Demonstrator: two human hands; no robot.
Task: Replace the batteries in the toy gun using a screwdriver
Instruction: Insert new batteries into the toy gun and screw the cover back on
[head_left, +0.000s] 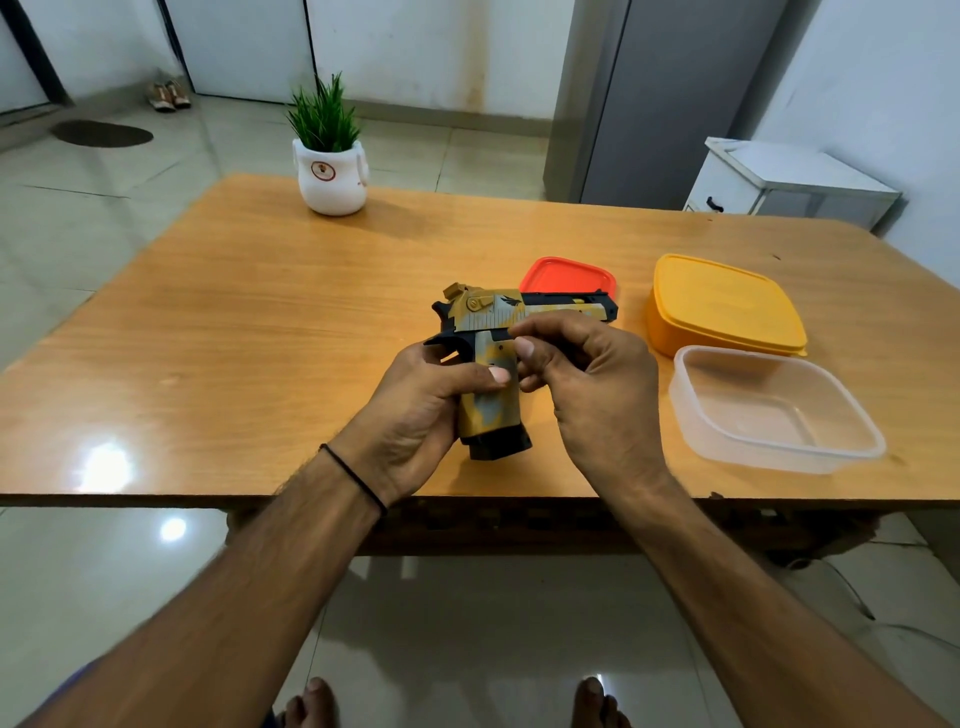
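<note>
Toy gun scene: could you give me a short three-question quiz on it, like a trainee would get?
1. True or false: the left hand grips the toy gun by its handle.
2. Which box has no lid on: A) the clear box, B) the yellow box?
3. Fill in: the plant stands at the table's ____ edge.

Key: 1 true; 2 A; 3 far.

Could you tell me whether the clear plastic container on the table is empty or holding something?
Empty: the clear container sits lidless, and its see-through bottom shows nothing inside.
</note>
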